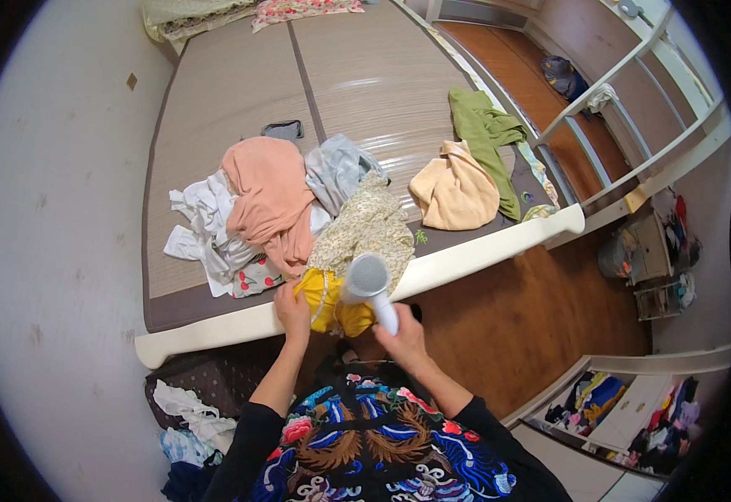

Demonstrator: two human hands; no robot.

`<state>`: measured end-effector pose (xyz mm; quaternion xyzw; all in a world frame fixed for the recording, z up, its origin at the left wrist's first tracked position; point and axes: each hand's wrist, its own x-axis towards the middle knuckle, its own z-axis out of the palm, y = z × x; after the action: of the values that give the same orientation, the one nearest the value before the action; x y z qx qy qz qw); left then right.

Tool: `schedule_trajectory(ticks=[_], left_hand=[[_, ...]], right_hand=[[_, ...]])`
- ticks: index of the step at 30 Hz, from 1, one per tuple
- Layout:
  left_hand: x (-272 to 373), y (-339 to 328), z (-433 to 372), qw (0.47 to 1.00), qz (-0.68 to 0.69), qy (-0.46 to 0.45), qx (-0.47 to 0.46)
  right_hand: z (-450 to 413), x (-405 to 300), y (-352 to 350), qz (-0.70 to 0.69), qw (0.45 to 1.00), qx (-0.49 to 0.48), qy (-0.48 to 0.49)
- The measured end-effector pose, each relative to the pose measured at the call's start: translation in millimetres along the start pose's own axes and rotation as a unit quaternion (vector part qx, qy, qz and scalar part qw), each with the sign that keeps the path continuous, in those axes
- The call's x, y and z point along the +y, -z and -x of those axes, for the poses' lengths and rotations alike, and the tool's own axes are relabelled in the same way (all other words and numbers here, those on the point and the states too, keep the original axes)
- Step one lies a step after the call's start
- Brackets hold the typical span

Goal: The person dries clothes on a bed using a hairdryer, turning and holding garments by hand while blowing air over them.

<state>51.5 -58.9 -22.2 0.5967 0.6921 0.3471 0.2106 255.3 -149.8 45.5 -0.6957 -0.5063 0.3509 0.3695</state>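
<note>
My right hand (402, 337) is closed around the handle of a white handheld fabric shaver (367, 278). Its round grey mesh head is slightly blurred and lies over a yellow garment (318, 301), hiding part of it; whether they touch I cannot tell. With the fingers of my left hand (292, 309) I pinch the left edge of that yellow cloth, which hangs over the cream footboard (484, 251). Just above it, a small-print floral garment (368, 226) is bunched up on the bed's edge.
A salmon garment (271, 194), white clothes (205, 219) and a grey-blue garment (340, 172) are heaped on the bed mat (240, 81). Farther right lie a peach cloth (459, 194) and a green garment (484, 138). A ladder (591, 150) stands right; open clothes storage (629, 414) sits lower right.
</note>
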Motion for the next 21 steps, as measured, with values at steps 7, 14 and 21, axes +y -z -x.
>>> schedule_trajectory(ticks=[7,14,21], left_hand=[[45.1,-14.8,39.5,0.937,-0.167,-0.293,-0.096],[15.5,-24.3,19.3,0.939,-0.125,-0.297,-0.125],[-1.3,-23.9,-5.3,0.967,0.047,-0.179,-0.176]], right_hand=[[-13.3,3.8,10.2,-0.002,0.996,0.092,-0.002],[-20.5,2.9,18.0,0.023,0.996,0.078,-0.028],[-7.7,-11.1,16.3,-0.023,1.000,-0.007,-0.003]])
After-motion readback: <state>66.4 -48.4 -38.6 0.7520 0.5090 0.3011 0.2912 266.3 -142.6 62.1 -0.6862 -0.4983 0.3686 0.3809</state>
